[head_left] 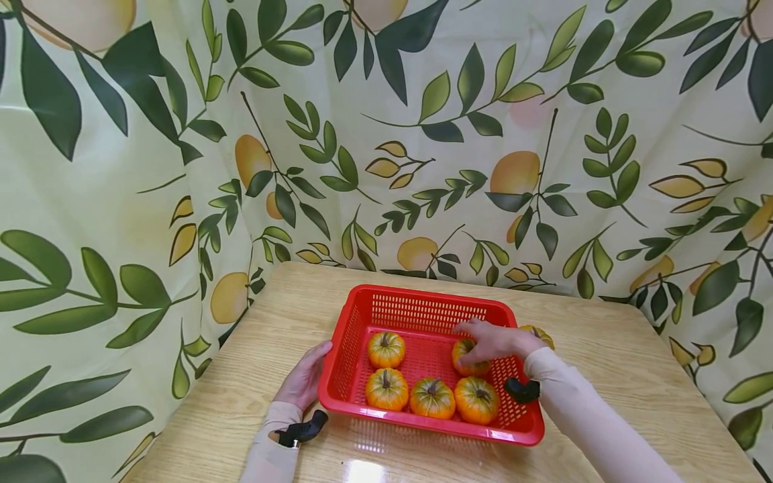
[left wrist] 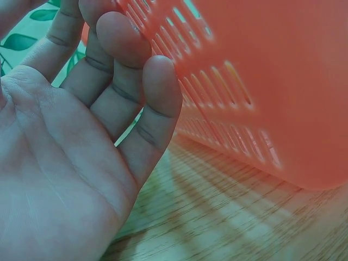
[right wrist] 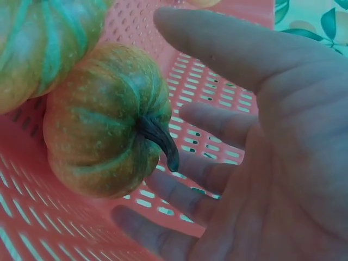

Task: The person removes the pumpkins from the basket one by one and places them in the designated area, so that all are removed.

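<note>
A red plastic basket (head_left: pixel 417 419) with slotted walls holds several small orange-and-yellow pumpkins, among them a front-left pumpkin (head_left: pixel 386 389) and a back-left pumpkin (head_left: pixel 386 349). My right hand (head_left: pixel 492 341) reaches into its right side, above a pumpkin (head_left: pixel 465 354) that it partly covers. In the right wrist view the fingers are spread around the stem side of a pumpkin (right wrist: pixel 103 125), with a gap between palm and stem. At the basket's left end, my left hand (head_left: pixel 304 377) rests its fingertips (left wrist: pixel 163 81) against the outer wall, palm away from it.
Another pumpkin (head_left: pixel 537 335) is outside the basket on the right, partly hidden behind my right wrist. The basket stands on a light wooden table (head_left: pixel 290 302). A leaf-and-fruit patterned cloth (head_left: pixel 374 181) hangs behind and to the sides.
</note>
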`<state>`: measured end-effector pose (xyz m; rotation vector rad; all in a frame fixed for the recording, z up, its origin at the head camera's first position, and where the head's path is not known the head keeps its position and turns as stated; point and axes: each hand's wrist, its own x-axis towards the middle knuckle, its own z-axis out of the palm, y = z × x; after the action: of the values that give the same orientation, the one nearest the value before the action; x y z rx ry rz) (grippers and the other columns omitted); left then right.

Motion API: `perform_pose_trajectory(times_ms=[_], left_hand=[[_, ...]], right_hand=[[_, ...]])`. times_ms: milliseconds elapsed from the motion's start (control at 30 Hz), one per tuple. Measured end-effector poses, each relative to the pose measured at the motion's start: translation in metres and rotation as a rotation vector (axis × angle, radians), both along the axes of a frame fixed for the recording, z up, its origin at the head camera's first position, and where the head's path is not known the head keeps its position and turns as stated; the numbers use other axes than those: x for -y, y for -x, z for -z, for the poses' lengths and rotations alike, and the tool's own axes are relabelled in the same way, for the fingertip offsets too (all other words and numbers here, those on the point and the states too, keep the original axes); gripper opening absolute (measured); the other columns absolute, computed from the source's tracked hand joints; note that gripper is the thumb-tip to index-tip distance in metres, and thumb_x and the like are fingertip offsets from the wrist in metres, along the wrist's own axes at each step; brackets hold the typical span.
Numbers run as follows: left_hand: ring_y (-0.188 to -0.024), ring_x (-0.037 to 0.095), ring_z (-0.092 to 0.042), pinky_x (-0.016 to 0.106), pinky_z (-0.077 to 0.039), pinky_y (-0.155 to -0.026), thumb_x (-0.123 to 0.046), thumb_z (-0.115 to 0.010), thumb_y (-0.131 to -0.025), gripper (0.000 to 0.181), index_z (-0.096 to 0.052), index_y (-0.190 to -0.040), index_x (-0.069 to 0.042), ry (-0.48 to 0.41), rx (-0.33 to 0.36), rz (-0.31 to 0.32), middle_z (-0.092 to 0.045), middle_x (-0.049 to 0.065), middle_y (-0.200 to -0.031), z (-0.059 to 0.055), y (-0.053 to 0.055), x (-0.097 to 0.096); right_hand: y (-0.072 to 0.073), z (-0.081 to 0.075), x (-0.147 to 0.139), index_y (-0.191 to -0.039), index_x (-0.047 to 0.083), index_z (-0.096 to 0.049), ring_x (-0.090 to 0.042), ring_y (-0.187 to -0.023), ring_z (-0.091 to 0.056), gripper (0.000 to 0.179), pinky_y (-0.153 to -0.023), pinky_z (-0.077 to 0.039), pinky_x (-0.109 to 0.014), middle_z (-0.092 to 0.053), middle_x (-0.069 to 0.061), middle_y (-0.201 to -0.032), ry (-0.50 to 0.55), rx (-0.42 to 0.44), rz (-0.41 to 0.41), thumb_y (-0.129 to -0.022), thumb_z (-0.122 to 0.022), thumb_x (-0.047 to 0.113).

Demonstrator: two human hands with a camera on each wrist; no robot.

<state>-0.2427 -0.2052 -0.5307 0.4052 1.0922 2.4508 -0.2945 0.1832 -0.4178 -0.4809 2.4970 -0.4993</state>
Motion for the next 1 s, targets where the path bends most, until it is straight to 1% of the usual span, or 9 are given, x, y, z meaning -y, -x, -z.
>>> perform_pose_trajectory(times_ms=[200, 367, 567, 767, 1000], left_hand=[[-0.105, 0.009, -0.071, 0.027, -0.057, -0.095, -0.022, -0.039, -0.11, 0.034, -0.073, -0.114, -0.02, -0.003, -0.006, -0.006, -0.076, -0.005, -0.111, 0.0, 0.0, -0.001], [-0.105, 0.009, -0.071, 0.027, -0.058, -0.095, -0.022, -0.039, -0.11, 0.034, -0.073, -0.114, -0.02, 0.001, 0.0, -0.011, -0.076, -0.005, -0.111, 0.0, 0.0, -0.001], [-0.104, 0.009, -0.071, 0.027, -0.058, -0.094, -0.021, -0.039, -0.11, 0.034, -0.073, -0.114, -0.019, -0.024, -0.008, 0.003, -0.076, -0.004, -0.11, 0.002, 0.0, -0.001], [-0.104, 0.008, -0.071, 0.026, -0.057, -0.094, -0.021, -0.037, -0.111, 0.036, -0.073, -0.114, -0.019, -0.028, -0.021, 0.012, -0.076, -0.005, -0.11, 0.003, 0.0, -0.001], [-0.104, 0.008, -0.071, 0.026, -0.057, -0.094, -0.021, -0.039, -0.11, 0.035, -0.073, -0.114, -0.019, -0.016, -0.015, -0.004, -0.076, -0.005, -0.11, 0.002, 0.001, -0.001]], right_hand=[[0.0, 0.004, 0.0, -0.145, 0.015, -0.051, -0.033, -0.126, -0.048, 0.072, -0.108, -0.044, -0.062, -0.046, -0.015, -0.145, -0.014, 0.018, 0.012, -0.083, -0.082, 0.033], [0.0, 0.006, 0.001, -0.142, 0.015, -0.053, -0.032, -0.122, -0.049, 0.069, -0.106, -0.045, -0.061, -0.05, -0.014, -0.138, -0.013, 0.019, 0.008, -0.082, -0.083, 0.03], [-0.003, 0.009, 0.002, -0.138, 0.016, -0.056, -0.029, -0.117, -0.049, 0.064, -0.105, -0.046, -0.058, -0.052, -0.009, -0.131, -0.01, 0.021, 0.016, -0.082, -0.082, 0.027], [-0.003, 0.011, 0.004, -0.135, 0.014, -0.058, -0.029, -0.116, -0.05, 0.06, -0.104, -0.047, -0.056, -0.055, -0.01, -0.127, -0.001, -0.008, -0.009, -0.081, -0.083, 0.024], [-0.001, 0.011, 0.004, -0.136, 0.01, -0.057, -0.028, -0.115, -0.051, 0.061, -0.104, -0.048, -0.056, -0.057, -0.009, -0.126, 0.033, -0.018, -0.035, -0.082, -0.083, 0.021]])
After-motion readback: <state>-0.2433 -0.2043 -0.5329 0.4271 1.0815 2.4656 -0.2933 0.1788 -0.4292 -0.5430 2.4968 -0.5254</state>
